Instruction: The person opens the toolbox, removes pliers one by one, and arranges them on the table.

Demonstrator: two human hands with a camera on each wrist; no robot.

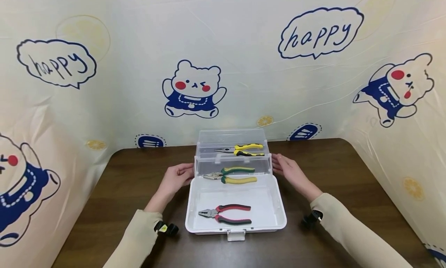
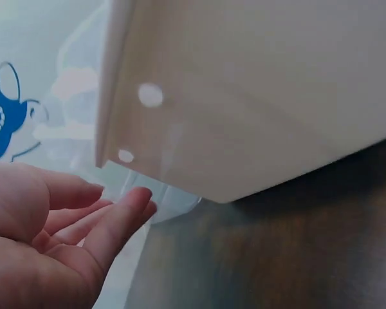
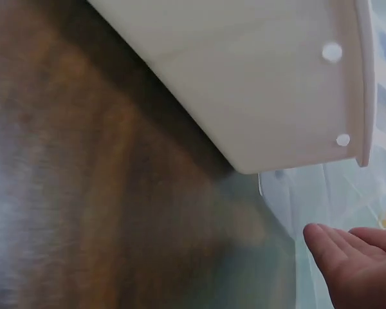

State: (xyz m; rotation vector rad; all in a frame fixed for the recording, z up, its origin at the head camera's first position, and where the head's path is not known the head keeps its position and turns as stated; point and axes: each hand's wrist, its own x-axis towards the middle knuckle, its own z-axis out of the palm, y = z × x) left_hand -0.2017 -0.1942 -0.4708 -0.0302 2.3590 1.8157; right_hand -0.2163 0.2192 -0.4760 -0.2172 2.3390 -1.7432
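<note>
A white toolbox (image 1: 270,206) stands unfolded on the table, its clear lid and tray sections (image 1: 205,163) stepped up behind the base. Red-and-black pliers (image 1: 218,210) lie in the base. Green-and-yellow pliers (image 1: 240,180) rest in the middle section, and yellow-and-black long-nose pliers (image 1: 249,146) in the rear one. My left hand (image 1: 174,179) is at the box's left rear side, fingers loosely bent. In the left wrist view, thumb and fingers stand apart beside the clear part (image 2: 174,203). My right hand (image 1: 292,175) holds straight fingers along the right rear side; contact is unclear.
The brown wooden table (image 1: 132,190) carries the box near its back edge. Behind hangs a pale curtain (image 1: 244,86) printed with bears and the word happy. A white latch (image 1: 236,236) sticks out at the box's front.
</note>
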